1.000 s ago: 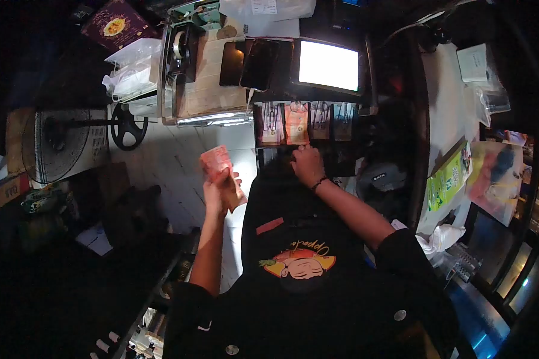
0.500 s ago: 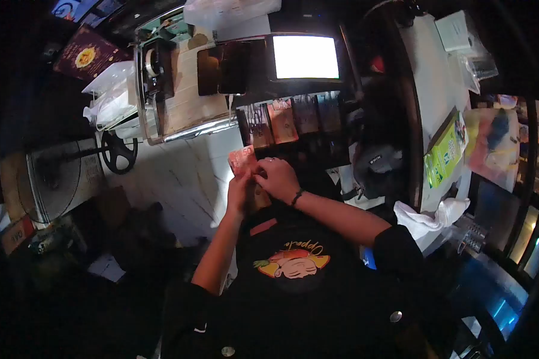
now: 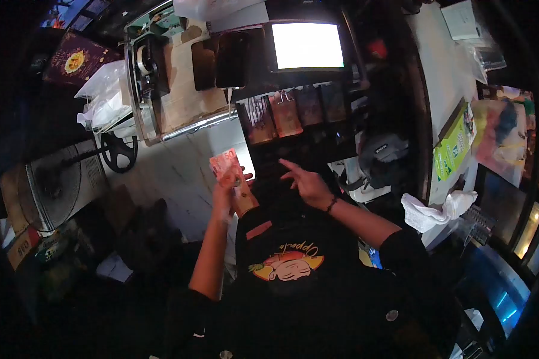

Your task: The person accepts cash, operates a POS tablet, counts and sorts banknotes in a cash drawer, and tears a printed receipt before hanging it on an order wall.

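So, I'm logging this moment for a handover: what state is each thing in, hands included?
Left hand: closed on cash
Cash: held, sticking out on both sides of the grip
Right hand: open, visibly holding nothing
Stored notes: lying side by side
Screen: lit, white
Phone: screen dark
Cloth: crumpled
Fan: cannot tell whether running

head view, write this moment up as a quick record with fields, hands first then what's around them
left hand: holding red-orange paper money; exact count unclear
right hand: holding nothing visible, fingers partly extended, dark bracelet on wrist
ahead of right hand: row of banknotes, orange second from left
beyond banknotes: lit white screen, with two dark devices to its left
right-side counter: green printed packet; white cloth nearer the person
lighting: dim, fine print unreadable
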`<state>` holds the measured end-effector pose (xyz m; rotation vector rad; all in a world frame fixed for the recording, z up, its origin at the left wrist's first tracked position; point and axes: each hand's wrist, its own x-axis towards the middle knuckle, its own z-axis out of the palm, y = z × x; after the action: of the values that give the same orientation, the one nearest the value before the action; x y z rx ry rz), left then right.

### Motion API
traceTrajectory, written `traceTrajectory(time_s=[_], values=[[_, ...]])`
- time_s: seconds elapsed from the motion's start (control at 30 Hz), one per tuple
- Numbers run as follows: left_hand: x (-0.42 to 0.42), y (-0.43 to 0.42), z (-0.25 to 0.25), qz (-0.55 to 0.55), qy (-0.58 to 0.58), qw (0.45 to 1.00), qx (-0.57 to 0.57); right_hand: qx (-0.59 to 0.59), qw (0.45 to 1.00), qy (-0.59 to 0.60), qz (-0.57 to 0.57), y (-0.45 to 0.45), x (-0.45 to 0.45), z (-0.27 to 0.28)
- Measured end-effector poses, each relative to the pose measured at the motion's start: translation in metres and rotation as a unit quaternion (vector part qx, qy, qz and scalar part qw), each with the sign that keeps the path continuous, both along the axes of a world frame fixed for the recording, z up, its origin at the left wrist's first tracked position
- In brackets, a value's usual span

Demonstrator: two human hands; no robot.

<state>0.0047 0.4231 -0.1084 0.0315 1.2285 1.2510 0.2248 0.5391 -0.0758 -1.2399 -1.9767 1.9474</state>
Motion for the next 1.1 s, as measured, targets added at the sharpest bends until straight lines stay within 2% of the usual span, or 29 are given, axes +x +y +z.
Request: traceTrajectory(time_s=[0.07, 0.1, 0.13, 0.17, 0.2, 0.27, 0.3, 0.33, 0.4, 0.47, 0.53, 0.63, 0.7, 0.73, 0.8, 0.9, 0.93, 1.0, 1.03, 1.1], values=[[-0.007, 0.003, 0.010, -0.026, -0.006, 1.000, -0.006, 0.080, 0.990, 0.026, -0.111, 0.000, 0.013, -0.001], [-0.007, 0.003, 0.010, -0.027, -0.008, 1.000, -0.008, 0.078, 0.990, 0.024, -0.111, 0.003, 0.022, -0.001], [-0.006, 0.003, 0.010, -0.011, -0.002, 1.000, -0.013, 0.179, 0.977, -0.109, -0.047, 0.010, 0.031, -0.001], [-0.006, 0.004, 0.010, 0.005, 0.005, 1.000, -0.018, 0.274, 0.932, -0.237, 0.019, 0.017, 0.037, -0.003], [-0.003, 0.007, 0.013, 0.005, 0.005, 1.000, -0.020, 0.272, 0.933, -0.236, 0.020, 0.023, 0.043, -0.008], [0.002, 0.014, 0.017, -0.016, 0.083, 0.995, -0.050, 0.402, 0.875, -0.269, 0.023, 0.035, 0.046, -0.029], [0.003, 0.015, 0.019, -0.018, 0.083, 0.995, -0.051, 0.451, 0.861, -0.236, 0.017, 0.039, 0.042, -0.041], [0.005, 0.015, 0.019, -0.024, 0.044, 0.997, -0.052, 0.450, 0.861, -0.238, 0.016, 0.044, 0.034, -0.044], [0.009, 0.015, 0.018, -0.031, 0.006, 0.998, -0.055, 0.493, 0.817, -0.296, 0.046, 0.047, 0.021, -0.048], [0.014, 0.016, 0.015, -0.039, 0.012, 0.999, -0.026, 0.486, 0.816, -0.310, 0.046, 0.043, 0.017, -0.057], [0.014, 0.016, 0.018, -0.051, 0.026, 0.997, -0.047, 0.478, 0.814, -0.326, 0.048, 0.038, 0.014, -0.057], [0.013, 0.016, 0.017, -0.043, 0.042, 0.997, -0.050, 0.472, 0.824, -0.315, -0.012, 0.038, 0.016, -0.057], [0.011, 0.014, 0.014, -0.024, 0.045, 0.998, -0.038, 0.403, 0.897, -0.180, -0.037, 0.037, 0.025, -0.058], [0.009, 0.013, 0.012, -0.008, 0.055, 0.998, -0.024, 0.403, 0.897, -0.180, -0.036, 0.034, 0.033, -0.054], [0.006, 0.008, 0.007, 0.011, 0.065, 0.998, -0.012, 0.531, 0.847, -0.023, 0.009, 0.027, 0.052, -0.040], [0.005, 0.005, 0.003, 0.040, 0.087, 0.995, -0.023, 0.565, 0.824, 0.031, 0.018, 0.024, 0.061, -0.027], [0.005, 0.006, 0.004, 0.032, 0.098, 0.994, -0.023, 0.566, 0.824, 0.030, 0.018, 0.024, 0.060, -0.032], [0.005, 0.011, 0.010, 0.025, 0.109, 0.993, -0.023, 0.483, 0.875, -0.031, 0.003, 0.026, 0.047, -0.044], [0.007, 0.016, 0.016, 0.029, 0.103, 0.994, -0.037, 0.483, 0.875, -0.030, 0.002, 0.030, 0.041, -0.047], [0.008, 0.016, 0.017, 0.032, 0.100, 0.993, -0.053, 0.465, 0.878, -0.115, -0.010, 0.038, 0.028, -0.053]])
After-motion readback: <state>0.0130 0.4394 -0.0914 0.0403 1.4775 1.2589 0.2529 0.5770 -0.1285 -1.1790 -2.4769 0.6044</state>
